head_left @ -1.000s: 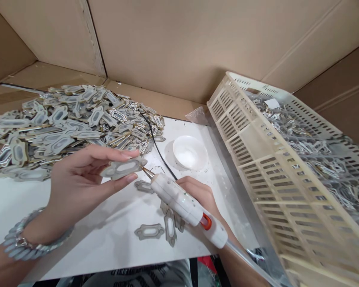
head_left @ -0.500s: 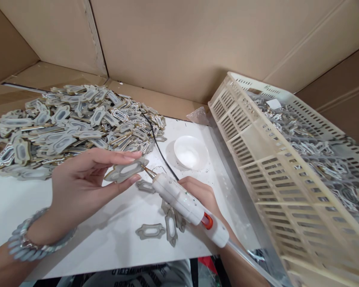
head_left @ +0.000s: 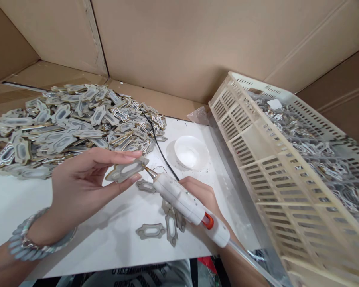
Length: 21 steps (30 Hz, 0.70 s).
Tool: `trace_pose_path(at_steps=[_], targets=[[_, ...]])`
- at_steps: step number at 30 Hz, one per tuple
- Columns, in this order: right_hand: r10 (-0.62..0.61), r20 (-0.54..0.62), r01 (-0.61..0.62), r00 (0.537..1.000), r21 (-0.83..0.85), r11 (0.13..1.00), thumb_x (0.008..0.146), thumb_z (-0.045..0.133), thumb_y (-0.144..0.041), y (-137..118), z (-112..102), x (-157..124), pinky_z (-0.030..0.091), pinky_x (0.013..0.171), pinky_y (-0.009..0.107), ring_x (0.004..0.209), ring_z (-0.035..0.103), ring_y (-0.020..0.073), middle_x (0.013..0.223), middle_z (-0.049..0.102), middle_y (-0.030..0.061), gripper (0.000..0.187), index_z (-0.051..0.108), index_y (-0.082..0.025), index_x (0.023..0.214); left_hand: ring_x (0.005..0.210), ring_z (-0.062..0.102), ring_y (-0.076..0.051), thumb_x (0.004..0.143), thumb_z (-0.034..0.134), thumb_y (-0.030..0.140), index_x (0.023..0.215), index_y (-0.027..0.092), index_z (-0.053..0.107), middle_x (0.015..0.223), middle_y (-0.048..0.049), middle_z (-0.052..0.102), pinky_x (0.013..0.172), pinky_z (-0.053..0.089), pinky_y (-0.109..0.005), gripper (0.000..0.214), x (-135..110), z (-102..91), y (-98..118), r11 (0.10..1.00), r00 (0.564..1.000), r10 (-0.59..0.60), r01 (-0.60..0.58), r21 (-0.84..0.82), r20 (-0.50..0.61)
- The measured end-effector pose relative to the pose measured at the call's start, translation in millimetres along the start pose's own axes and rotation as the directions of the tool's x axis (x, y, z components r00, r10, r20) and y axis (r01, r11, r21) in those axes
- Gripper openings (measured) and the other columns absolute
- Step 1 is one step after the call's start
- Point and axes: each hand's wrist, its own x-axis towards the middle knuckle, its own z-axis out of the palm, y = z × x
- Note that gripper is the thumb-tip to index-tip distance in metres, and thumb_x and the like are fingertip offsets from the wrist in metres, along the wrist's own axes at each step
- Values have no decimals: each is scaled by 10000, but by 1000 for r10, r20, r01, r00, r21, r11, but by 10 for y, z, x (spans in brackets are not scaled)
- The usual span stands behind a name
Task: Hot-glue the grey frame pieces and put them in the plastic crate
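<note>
Between thumb and fingers, my left hand [head_left: 77, 187] pinches a grey ornate frame-shaped plate [head_left: 127, 170] above the table. My right hand [head_left: 199, 193] is wrapped round a white hot glue gun [head_left: 182, 201], its fingers partly hidden behind the body. The gun's metal tip meets or nearly meets the plate's right end. A clear glue stick [head_left: 248, 259] runs out of the gun's back. Below the gun, several similar plates [head_left: 151, 231] lie loose on the white table [head_left: 107, 247].
A large heap of the same plates [head_left: 74, 123] covers the far left. Right of it are a black cord [head_left: 160, 149] and a white bowl [head_left: 191, 152]. A cream plastic crate [head_left: 257, 167] full of bagged metal pieces stands at right. Cardboard walls [head_left: 167, 48] enclose the back.
Almost nothing differs. The plate and the glue gun stay in the same hands, with the tip still at the plate's right end; the view has shifted very slightly.
</note>
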Motion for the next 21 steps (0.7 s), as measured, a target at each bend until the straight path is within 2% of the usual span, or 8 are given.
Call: trace_pose_path(at_steps=[5, 13, 15, 18, 21], targets=[[-25, -6, 26, 1000, 9, 1000, 943, 570, -271, 27, 10, 2, 545, 691, 307, 766, 689, 208, 901, 706, 62, 150, 681, -213, 861, 952, 781, -176, 739, 832, 56, 926, 225, 739, 908, 15, 794, 924, 658, -254, 269, -4, -6, -8, 1000, 1000, 13, -13, 10, -10], [38, -11, -38, 999, 35, 999, 949, 584, -520, 2, 19, -1, 547, 694, 369, 713, 644, 230, 831, 663, 65, 306, 656, -249, 827, 955, 774, -133, 725, 816, 24, 916, 223, 724, 953, 25, 801, 916, 632, -174, 291, 7, 10, -5, 999, 999, 24, -23, 37, -29], [29, -18, -28, 999, 34, 999, 959, 574, -454, -10, 23, 7, 532, 672, 354, 685, 626, 217, 808, 645, 52, 263, 640, -246, 812, 952, 775, -136, 726, 815, 24, 914, 221, 722, 958, 20, 802, 906, 636, -177, 287, 8, 2, 1, 999, 999, 26, -25, 40, -25], [14, -34, -14, 999, 17, 1000, 956, 530, -261, -15, 38, 14, 501, 636, 315, 654, 601, 185, 787, 629, 32, 191, 616, -234, 787, 962, 773, -140, 741, 809, 30, 922, 221, 713, 969, 12, 802, 903, 639, -186, 280, 5, -16, 9, 999, 1000, 8, -7, 47, -21], [19, -77, -22, 997, -41, 999, 900, 555, -147, -1, 57, 15, 475, 617, 279, 641, 582, 156, 788, 626, 13, 154, 594, -227, 775, 976, 772, -174, 765, 819, 100, 923, 239, 695, 972, 3, 792, 904, 667, -278, 244, 1, -30, 13, 996, 999, -38, 39, 78, -19]])
